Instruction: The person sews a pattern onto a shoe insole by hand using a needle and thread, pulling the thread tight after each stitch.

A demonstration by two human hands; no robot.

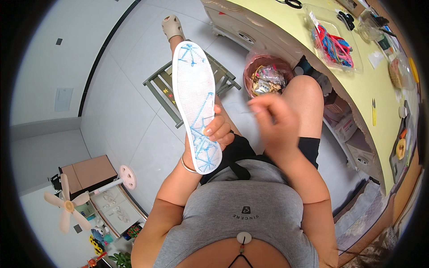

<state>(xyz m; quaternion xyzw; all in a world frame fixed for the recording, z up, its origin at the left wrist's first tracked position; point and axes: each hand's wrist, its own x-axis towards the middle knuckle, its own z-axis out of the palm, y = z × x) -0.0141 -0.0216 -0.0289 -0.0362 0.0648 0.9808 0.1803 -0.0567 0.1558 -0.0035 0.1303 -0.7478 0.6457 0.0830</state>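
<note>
My left hand [219, 130] grips a white shoe insole [194, 83] by its edge, with the thumb and fingers wrapped around the lower half. Blue thread stitching [205, 147] forms line patterns on the lower part and at the top end, while the middle is mostly plain mesh. To the right of the insole, apart from it, my right hand [276, 122] is blurred by motion. Its thumb and forefinger pinch a thin needle [247, 112], whose tip points towards the insole. Any thread on the needle is too faint to make out.
Beneath the insole stands a folding stool [161, 95]. A lined waste bin [248, 78] with wrappers is near my knee. On the yellow table [358, 90] lie a tray [357, 65] of colourful thread skeins [335, 47], yellow thread snips [374, 112] and black-handled scissors [293, 4]. A fan [68, 206] stands left.
</note>
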